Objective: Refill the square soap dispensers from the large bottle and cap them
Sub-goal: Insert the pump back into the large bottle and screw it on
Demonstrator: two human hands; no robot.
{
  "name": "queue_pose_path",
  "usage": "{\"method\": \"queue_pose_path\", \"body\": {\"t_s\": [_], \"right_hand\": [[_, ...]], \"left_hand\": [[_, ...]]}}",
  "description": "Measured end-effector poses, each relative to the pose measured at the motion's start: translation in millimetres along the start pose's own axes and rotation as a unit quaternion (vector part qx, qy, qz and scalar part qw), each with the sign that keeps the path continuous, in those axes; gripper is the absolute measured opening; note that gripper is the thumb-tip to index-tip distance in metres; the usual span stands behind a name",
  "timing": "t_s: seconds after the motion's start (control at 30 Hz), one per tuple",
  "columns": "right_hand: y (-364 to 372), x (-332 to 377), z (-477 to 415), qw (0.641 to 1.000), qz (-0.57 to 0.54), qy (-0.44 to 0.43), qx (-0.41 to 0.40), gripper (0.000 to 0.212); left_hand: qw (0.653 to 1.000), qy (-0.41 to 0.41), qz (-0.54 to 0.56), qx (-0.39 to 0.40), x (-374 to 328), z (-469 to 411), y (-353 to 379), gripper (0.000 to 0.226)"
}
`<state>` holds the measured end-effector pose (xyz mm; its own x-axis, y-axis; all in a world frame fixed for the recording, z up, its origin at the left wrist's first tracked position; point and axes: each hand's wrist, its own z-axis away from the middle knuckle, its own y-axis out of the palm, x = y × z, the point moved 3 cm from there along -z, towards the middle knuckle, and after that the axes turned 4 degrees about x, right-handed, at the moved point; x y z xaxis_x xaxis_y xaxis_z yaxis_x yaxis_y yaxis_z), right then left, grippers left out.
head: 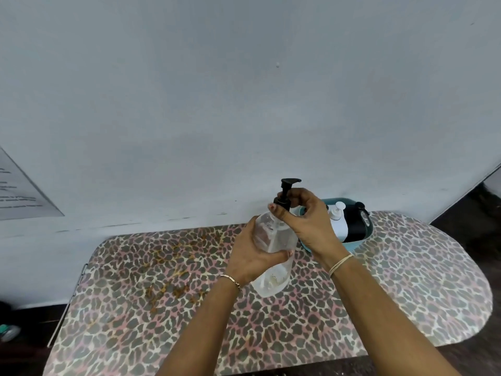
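Leopard-print table [406, 280] is sitting against a pale wall [189, 90]. A teal tub [360, 241] is holding bottles behind. Left hand [250, 257] is gripping the clear dispenser [273, 240] mid-table; right hand [306, 221] is pinching its black pump [286, 192], blocking the tub.

Only one view: head cam, wide-angle, worn by the person, facing forward and down. It looks from above the near edge of the leopard-print covered table [135, 308] toward the far pale grey wall [244, 90], which fills the upper half. Both forearms enter from the near edge, so the cam is close. Edges bend from lens distortion.
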<state>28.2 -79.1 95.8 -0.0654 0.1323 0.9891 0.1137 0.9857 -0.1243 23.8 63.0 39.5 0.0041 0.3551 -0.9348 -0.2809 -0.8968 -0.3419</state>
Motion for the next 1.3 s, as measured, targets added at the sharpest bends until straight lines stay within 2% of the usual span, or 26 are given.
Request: {"method": "queue_pose_path", "body": {"t_s": [0.07,0.13,0.2,0.27,0.33,0.5,0.53,0.6,0.67,0.7,0.77,0.83,0.87,0.9,0.97,1.03,1.07,1.1,1.17,1.23,1.3], "right_hand": [[1,-2,3,0.996,-0.043,0.028,0.074,0.049],[-2,-2,5,0.989,-0.072,0.039,0.121,0.043],[-6,-2,3,0.994,-0.053,0.013,0.09,0.037],[-9,-2,2,1.0,-0.023,0.0,0.012,0.045],[-9,-5,3,1.0,-0.004,0.01,-0.013,0.051],[-10,-5,10,0.989,-0.052,0.034,0.136,0.046],[-12,-6,9,0.991,-0.039,0.026,0.127,0.041],[-15,-5,8,0.999,0.016,0.001,0.044,0.03],[-18,-7,8,0.997,0.061,0.0,-0.043,0.037],[-18,-10,8,0.997,0.065,0.002,-0.051,0.043],[-18,-12,10,0.998,0.062,0.01,0.018,0.053],[-19,-12,12,0.993,0.045,0.026,0.109,0.048],[-20,-12,11,0.991,0.044,0.02,0.125,0.042],[-22,-12,11,0.992,0.048,0.009,0.114,0.037],[-20,-10,10,0.997,0.077,-0.011,0.031,0.034],[-19,-11,9,0.992,0.114,-0.013,-0.049,0.043],[-19,-13,8,0.991,0.123,-0.012,-0.06,0.048],[-20,-14,8,0.992,0.12,-0.008,-0.044,0.053],[-22,-14,8,0.995,0.097,0.012,0.038,0.059],[-23,-12,11,0.992,0.068,0.015,0.107,0.045],[-22,-12,14,0.994,0.076,-0.008,0.079,0.032]], "left_hand": [[1.0,-0.003,0.014,0.003,3,-2,-1,0.075],[1.0,-0.001,0.018,0.007,3,-3,-3,0.075],[1.0,0.008,0.017,0.012,4,-4,-2,0.073],[1.0,0.011,0.019,0.021,4,-4,0,0.072],[0.999,0.006,0.025,0.032,4,-3,4,0.073],[0.995,-0.007,0.072,0.065,6,-10,6,0.068],[0.994,-0.009,0.082,0.073,7,-12,6,0.071],[0.993,-0.013,0.086,0.085,10,-14,7,0.074],[0.992,-0.012,0.084,0.098,10,-15,10,0.071],[0.99,-0.009,0.087,0.108,9,-16,11,0.07],[0.988,-0.004,0.086,0.126,9,-19,12,0.074],[0.988,-0.007,0.08,0.135,9,-23,10,0.078],[0.988,-0.009,0.077,0.135,10,-25,10,0.079],[0.988,-0.009,0.073,0.133,10,-27,9,0.078],[0.989,-0.008,0.071,0.128,8,-26,10,0.078],[0.988,-0.007,0.076,0.133,7,-27,13,0.078],[0.987,-0.005,0.076,0.138,7,-27,14,0.078],[0.987,-0.005,0.075,0.142,7,-28,14,0.079],[0.986,-0.009,0.072,0.148,9,-29,13,0.082],[0.985,-0.017,0.068,0.155,11,-31,12,0.083],[0.984,-0.014,0.069,0.161,11,-31,11,0.08]]}}
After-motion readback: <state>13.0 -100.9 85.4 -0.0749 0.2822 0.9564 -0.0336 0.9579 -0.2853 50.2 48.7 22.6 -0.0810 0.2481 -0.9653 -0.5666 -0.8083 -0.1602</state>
